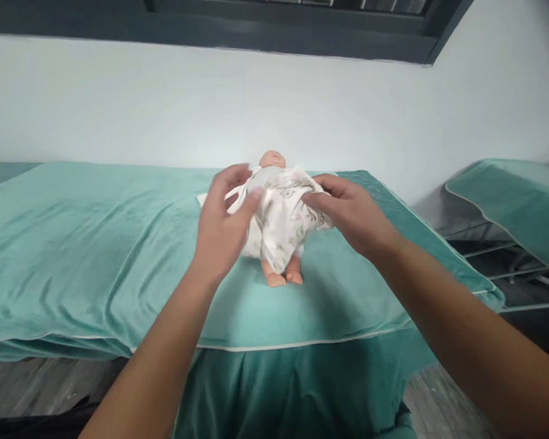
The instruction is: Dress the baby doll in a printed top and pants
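The right hand (pixel 354 216) pinches a soft white printed cloth garment (pixel 281 222), the left hand (pixel 224 222) opposite with thumb and fingers apart, and left of the pinch a peach-coloured baby doll (pixel 273 160) lies partly covered on velvety teal fabric (pixel 96 244).

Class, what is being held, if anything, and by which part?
The right hand pinches the printed white cloth by its right edge; the left hand, open, seems to hold nothing.

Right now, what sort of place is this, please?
Probably a treatment or training room: a teal-covered bed stands by the wall, another teal-covered surface is to the right, and a doll lies on the bed.
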Motion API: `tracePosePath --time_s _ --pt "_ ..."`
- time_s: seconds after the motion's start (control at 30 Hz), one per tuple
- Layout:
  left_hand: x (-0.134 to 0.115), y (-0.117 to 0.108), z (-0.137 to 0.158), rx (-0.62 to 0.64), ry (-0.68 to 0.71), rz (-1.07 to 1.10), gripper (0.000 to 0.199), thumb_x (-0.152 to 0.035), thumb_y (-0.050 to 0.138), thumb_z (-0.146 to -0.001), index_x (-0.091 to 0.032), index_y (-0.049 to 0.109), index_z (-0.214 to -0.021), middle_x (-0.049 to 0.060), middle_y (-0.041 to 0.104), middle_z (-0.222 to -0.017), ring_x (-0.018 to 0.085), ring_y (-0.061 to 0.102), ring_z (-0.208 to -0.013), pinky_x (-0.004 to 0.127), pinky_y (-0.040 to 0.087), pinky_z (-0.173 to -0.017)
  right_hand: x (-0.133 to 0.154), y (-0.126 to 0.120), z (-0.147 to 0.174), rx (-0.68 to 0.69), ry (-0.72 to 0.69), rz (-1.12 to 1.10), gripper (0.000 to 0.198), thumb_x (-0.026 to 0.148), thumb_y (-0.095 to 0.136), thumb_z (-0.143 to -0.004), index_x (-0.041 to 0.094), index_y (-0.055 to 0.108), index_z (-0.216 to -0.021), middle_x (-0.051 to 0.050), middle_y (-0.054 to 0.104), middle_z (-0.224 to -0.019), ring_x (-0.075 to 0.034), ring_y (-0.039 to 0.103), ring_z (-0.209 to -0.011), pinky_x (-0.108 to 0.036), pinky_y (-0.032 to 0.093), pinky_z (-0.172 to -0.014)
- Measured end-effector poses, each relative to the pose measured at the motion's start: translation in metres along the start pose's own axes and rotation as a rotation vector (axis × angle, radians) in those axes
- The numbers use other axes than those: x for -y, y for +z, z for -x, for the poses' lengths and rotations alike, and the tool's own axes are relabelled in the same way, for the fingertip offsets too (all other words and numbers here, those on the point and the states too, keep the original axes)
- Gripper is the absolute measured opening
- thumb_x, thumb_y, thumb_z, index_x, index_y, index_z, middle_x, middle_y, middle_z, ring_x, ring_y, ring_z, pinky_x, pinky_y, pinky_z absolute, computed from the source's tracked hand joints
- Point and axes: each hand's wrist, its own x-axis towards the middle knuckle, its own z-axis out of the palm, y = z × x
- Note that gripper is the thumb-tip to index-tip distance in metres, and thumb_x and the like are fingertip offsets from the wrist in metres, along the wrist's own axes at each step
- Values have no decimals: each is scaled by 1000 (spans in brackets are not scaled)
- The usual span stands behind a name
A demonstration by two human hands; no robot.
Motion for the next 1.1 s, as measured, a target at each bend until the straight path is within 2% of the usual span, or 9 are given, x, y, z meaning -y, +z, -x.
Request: tracePosePath --time_s 0.07,0.13,0.33,0.47,0.63,0.77,0.9,1.0,1.1 --pt "-18 8 -5 195 88 -40 29 -29 73 -81 -26 63 -108 2 61 -124 25 52 -128 38 42 -107 16 2 1 69 -24 -27 16 37 66 -82 20 67 -84 -1 64 -83 -18 58 -77 -30 46 -65" --pt "-29 14 -10 282 131 -72 25 -26 74 -79 -25 64 -102 2 63 -120 26 54 -125 38 43 -107 28 2 3 122 -71 -73 22 43 65 -85 21 66 -85 -1 62 -84 -17 59 -79 -30 47 -67" --pt "-29 18 -23 110 13 28 17 -30 72 -82 -21 57 -83 2 65 -95 19 63 -93 32 54 -82 24 -10 3 234 -167 -26 33 47 81 -72 22 66 -89 -1 63 -88 -19 61 -84 -32 49 -70" --pt "-27 17 -30 9 -114 204 24 -35 73 -83 -22 53 -80 0 54 -75 18 63 -80 29 53 -70 15 -16 -8 175 -159 -89 37 55 76 -75 22 67 -89 -2 66 -86 -23 63 -87 -35 50 -72" --pt "-31 10 -34 144 -251 242 28 -44 71 -83 -21 56 -82 2 55 -77 21 66 -84 29 54 -66 16 -24 -23 9 -216 -181 42 66 66 -80 26 61 -88 -2 63 -85 -23 63 -90 -38 54 -74" --pt "-37 5 -33 232 -181 94 29 -44 75 -77 -20 62 -88 3 61 -83 24 68 -89 29 56 -65 15 -26 -26 -41 -239 -135 45 72 52 -86 27 56 -84 -1 58 -82 -22 62 -88 -36 54 -71" --pt "-47 14 -29 408 -172 38 30 -39 81 -70 -19 65 -86 3 65 -86 25 69 -87 31 56 -66 18 -14 -16 -56 -234 -108 47 73 52 -86 26 54 -86 0 54 -79 -20 61 -83 -33 52 -66" --pt "-54 24 -27 402 -200 65 26 -34 82 -70 -18 66 -84 4 66 -85 26 69 -89 32 57 -70 24 -7 -10 -34 -242 -104 46 71 55 -85 25 54 -84 1 52 -78 -19 62 -85 -31 51 -66" --pt "-55 31 -30 348 -219 184 18 -31 75 -80 -17 65 -84 4 64 -83 28 70 -94 34 57 -74 30 -11 -8 8 -241 -117 46 69 57 -85 23 56 -80 2 52 -76 -18 63 -84 -28 50 -64"
